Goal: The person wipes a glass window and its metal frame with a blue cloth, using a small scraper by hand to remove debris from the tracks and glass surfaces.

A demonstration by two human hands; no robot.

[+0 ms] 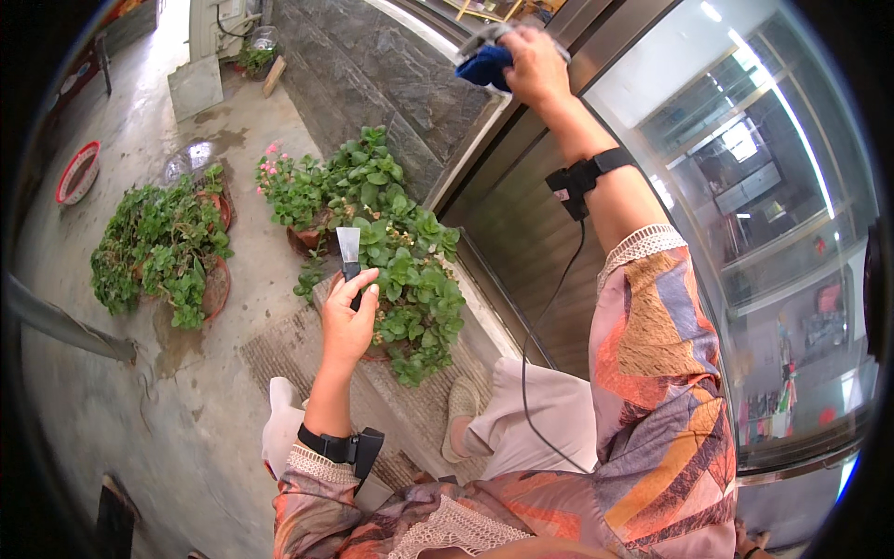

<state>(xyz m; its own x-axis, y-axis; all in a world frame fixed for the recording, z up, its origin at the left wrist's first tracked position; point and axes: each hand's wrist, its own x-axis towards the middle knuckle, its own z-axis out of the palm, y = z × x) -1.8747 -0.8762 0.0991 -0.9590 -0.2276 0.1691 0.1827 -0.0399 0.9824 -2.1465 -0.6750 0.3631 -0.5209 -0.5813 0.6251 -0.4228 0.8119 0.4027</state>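
My left hand (347, 325) grips the dark handle of a small scraper (348, 246), its flat metal blade pointing away from me above the potted plants. Up by the metal door frame (597, 45), my right hand (541, 70) holds a bunched blue and grey cloth (483, 66). The cloth lies at or close to the frame and the glass beside it; whether it touches them I cannot tell. Below my right forearm is a ribbed metal door panel (520, 244).
Leafy plants in pots (412, 279) crowd the step (412, 419) before my feet. More potted plants (164, 244) stand left on the concrete floor, near a slanting pole (70, 321) and a red-rimmed basket (78, 172). A glass pane (740, 175) rises at right. A cable hangs from my right armband.
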